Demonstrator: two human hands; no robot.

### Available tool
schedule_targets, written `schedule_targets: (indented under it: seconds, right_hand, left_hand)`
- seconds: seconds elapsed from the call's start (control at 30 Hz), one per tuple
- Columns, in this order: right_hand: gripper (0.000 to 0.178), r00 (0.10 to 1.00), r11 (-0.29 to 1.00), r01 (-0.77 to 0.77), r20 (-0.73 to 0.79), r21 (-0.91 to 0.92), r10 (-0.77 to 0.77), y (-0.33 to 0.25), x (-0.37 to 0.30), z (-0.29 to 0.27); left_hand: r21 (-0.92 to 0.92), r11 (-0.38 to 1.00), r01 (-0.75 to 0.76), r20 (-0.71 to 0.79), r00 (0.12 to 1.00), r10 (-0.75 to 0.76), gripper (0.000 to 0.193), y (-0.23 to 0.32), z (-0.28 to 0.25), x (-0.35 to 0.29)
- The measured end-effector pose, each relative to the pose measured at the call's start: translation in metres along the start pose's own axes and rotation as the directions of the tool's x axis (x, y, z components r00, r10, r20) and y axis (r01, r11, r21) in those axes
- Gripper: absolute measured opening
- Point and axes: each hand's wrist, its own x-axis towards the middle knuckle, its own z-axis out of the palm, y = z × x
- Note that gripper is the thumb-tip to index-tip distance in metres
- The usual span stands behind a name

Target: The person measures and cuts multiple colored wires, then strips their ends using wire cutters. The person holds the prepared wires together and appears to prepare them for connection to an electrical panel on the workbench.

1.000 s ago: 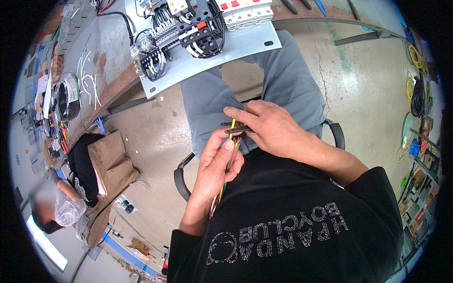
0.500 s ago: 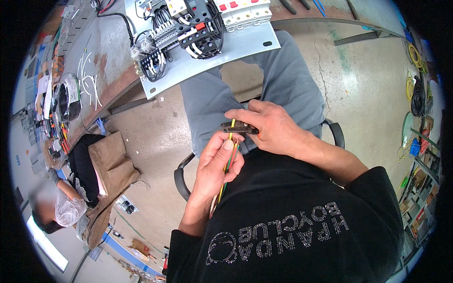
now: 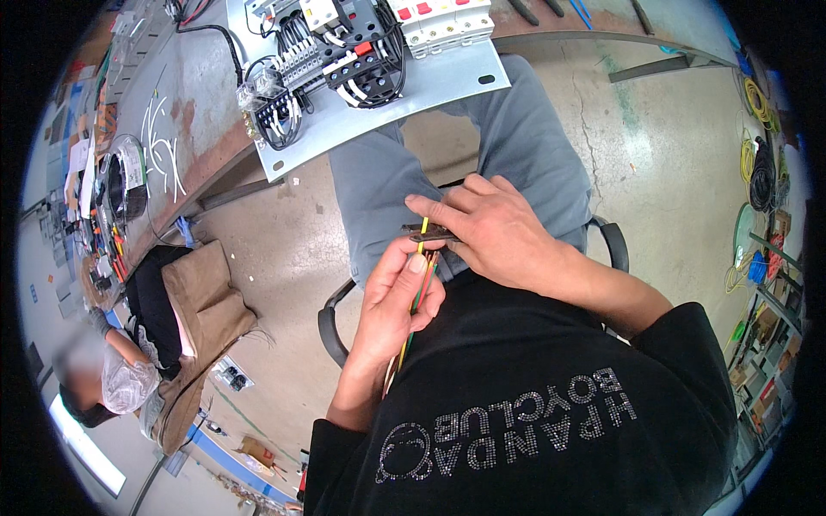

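Over my lap, my left hand (image 3: 402, 288) pinches a small bundle of coloured wires (image 3: 421, 297), among them yellow, red and green ones. Some of their ends show bare copper near the fingertips. One yellow wire (image 3: 424, 225) stands up past the rest and lies at the jaws of a dark wire stripper (image 3: 434, 235). My right hand (image 3: 492, 225) is closed around that tool, its index finger stretched along the far side of the wire. The tool's handles are mostly hidden in the palm. Both hands nearly touch at the jaws.
Beyond my knees, a metal mounting plate (image 3: 447, 96) with wired terminal blocks and breakers overhangs the workbench edge (image 3: 194, 163). White wire pieces (image 3: 159, 146) and a black wire coil (image 3: 129, 185) lie on the bench. Another person (image 3: 125, 370) sits at left. Cable coils (image 3: 761, 176) hang at right.
My right hand has turned over the wire stripper, its knuckles shifting slightly, and the tool's jaws look narrower from here. My left hand and the wires stay almost in place.
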Motion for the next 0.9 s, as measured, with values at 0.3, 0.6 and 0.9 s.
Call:
schedule_targets:
  seconds: [0.3, 0.6, 0.9]
  right_hand:
    - [0.05, 0.999, 0.998, -0.051, 0.018, 0.045, 0.051, -0.0003, -0.0005, 0.0057]
    - [0.05, 0.996, 0.995, -0.077, 0.038, 0.061, 0.075, -0.0031, -0.0005, 0.0042]
    - [0.046, 0.998, 0.995, -0.06, 0.023, 0.073, 0.059, -0.0018, -0.0005, 0.0039]
  left_hand:
    - [-0.005, 1.0, 0.014, 0.037, 0.999, -0.014, 0.031, 0.0004, -0.0037, -0.0018]
    - [0.015, 0.999, 0.041, 0.008, 0.999, -0.041, 0.031, -0.0003, -0.001, -0.0017]
    - [0.013, 0.999, 0.035, 0.013, 0.999, -0.035, 0.03, 0.0016, -0.0028, -0.0024]
